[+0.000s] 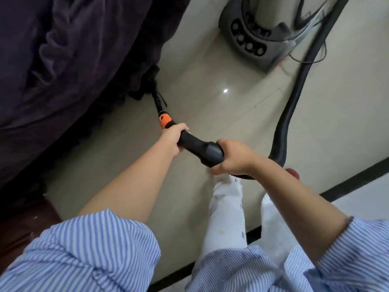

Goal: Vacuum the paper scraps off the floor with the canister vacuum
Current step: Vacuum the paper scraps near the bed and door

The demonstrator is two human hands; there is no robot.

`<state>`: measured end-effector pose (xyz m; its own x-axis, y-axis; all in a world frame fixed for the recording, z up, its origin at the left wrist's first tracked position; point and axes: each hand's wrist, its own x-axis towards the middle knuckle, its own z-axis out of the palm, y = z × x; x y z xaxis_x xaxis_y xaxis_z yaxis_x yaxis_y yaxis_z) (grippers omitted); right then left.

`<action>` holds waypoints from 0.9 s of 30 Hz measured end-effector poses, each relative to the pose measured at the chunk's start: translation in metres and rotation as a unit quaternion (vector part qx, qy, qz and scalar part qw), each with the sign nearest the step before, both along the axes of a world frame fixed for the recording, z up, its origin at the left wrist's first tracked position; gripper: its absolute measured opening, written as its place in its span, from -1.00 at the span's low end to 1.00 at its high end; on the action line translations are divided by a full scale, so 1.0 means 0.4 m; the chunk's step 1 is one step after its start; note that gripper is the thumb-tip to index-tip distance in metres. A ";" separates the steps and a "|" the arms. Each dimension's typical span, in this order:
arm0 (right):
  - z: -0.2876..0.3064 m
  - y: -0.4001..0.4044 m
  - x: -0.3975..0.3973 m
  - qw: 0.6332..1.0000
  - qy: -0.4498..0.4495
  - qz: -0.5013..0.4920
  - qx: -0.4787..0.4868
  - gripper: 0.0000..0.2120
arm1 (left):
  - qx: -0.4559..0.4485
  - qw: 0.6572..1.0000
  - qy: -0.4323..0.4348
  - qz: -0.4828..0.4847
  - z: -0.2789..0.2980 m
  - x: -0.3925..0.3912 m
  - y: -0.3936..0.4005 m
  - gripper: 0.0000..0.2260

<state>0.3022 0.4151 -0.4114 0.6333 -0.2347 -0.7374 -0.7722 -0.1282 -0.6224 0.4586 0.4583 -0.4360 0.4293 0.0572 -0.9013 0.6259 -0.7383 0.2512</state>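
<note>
Both hands grip the vacuum's black curved handle [196,145]. My left hand [173,137] holds it just behind the orange collar [165,121]. My right hand [233,157] holds the wider rear end where the black hose [294,98] joins. The thin black wand [158,101] runs forward and down, and its tip disappears under the dark purple bed skirt [88,66]. The nozzle is hidden there. The hose loops behind my right hand and climbs to the top right. No paper scraps show on the beige tiled floor [210,98].
A grey fan base [252,36] with round buttons stands on the floor at the top, with thin cables beside it. A dark strip [347,182] crosses the floor at the right. My white trouser legs [228,209] are below the handle. Dark wooden furniture [23,224] sits at lower left.
</note>
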 end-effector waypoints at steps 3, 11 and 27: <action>0.061 -0.037 -0.102 1.000 0.004 -0.026 -0.007 -0.67 | -0.036 0.999 -0.025 0.023 0.026 -0.098 -0.026 -0.82; 0.275 -0.067 -0.465 0.998 0.049 -0.010 -0.044 -0.67 | -0.073 0.996 0.044 -0.001 0.158 -0.470 -0.061 -0.80; 0.276 -0.157 -0.689 0.993 0.056 -0.006 -0.102 -0.68 | -0.115 0.986 0.115 -0.022 0.143 -0.690 -0.155 -0.83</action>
<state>0.0264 0.3525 -0.3011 0.5459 -0.3936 -0.7396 -0.8375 -0.2337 -0.4938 0.1827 0.3962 -0.3787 0.2092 -0.1736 -0.9623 0.6547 -0.7061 0.2698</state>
